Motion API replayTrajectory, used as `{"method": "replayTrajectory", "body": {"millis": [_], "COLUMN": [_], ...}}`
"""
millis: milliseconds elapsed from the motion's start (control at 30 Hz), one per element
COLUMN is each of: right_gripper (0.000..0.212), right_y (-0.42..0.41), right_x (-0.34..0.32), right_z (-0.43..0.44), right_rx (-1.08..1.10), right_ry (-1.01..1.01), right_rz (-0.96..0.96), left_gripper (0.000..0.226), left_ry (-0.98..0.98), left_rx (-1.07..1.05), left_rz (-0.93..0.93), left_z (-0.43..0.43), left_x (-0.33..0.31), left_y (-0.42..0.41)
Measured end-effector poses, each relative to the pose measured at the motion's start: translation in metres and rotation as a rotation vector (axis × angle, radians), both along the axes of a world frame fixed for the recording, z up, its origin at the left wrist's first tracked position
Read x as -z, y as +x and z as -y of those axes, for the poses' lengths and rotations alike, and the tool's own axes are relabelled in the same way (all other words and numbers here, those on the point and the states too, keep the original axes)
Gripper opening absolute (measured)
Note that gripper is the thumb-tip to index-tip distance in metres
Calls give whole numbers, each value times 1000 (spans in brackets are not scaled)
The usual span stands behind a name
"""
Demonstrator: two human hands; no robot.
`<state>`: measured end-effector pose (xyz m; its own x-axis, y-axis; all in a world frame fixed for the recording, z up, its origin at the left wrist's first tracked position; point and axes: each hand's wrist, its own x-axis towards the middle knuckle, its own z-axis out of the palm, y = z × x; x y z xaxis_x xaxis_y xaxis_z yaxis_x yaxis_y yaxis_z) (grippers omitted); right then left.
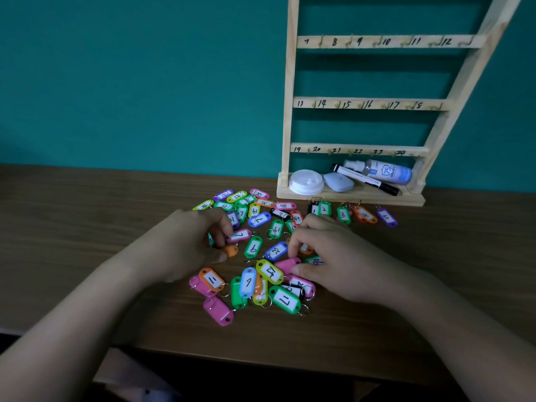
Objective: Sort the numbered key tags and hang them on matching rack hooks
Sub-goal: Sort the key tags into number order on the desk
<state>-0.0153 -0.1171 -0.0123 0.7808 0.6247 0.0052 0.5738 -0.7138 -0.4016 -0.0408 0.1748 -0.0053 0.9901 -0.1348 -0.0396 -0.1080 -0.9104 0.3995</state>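
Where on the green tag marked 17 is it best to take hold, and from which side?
Probably pinch the near-right end of green tag 17, coming from the near side: it lies flat, label up, and that end juts from the pile over bare table.

Dim, flat indoor light with a cool cast. Soft shadows sit beneath the forearms on the wooden table [87, 227]; below its front edge everything falls nearly black. The wide lens splays the right upright of the key rack [290, 82] outward. At centre the key tags [269, 271] read clearly; the forearms blur near the bottom corners.
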Motion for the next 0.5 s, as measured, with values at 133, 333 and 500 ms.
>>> {"method": "replayTrajectory", "body": {"millis": [133,333,500], "right_gripper": [20,18,20], "right_y": [0,-3,-4], "right_x": [1,2,-2], "right_z": [-1,-3,4], "right_rx": [25,19,-46], "right_ry": [66,86,98], "right_rz": [50,111,72], "left_gripper": [35,38,37], "left_ry": [-47,-89,-112], "left_rx": [0,8,84], "left_rz": [8,144,113], "left_z": [0,7,11], "left_x": [1,4,1], "left_y": [2,1,-5]}}
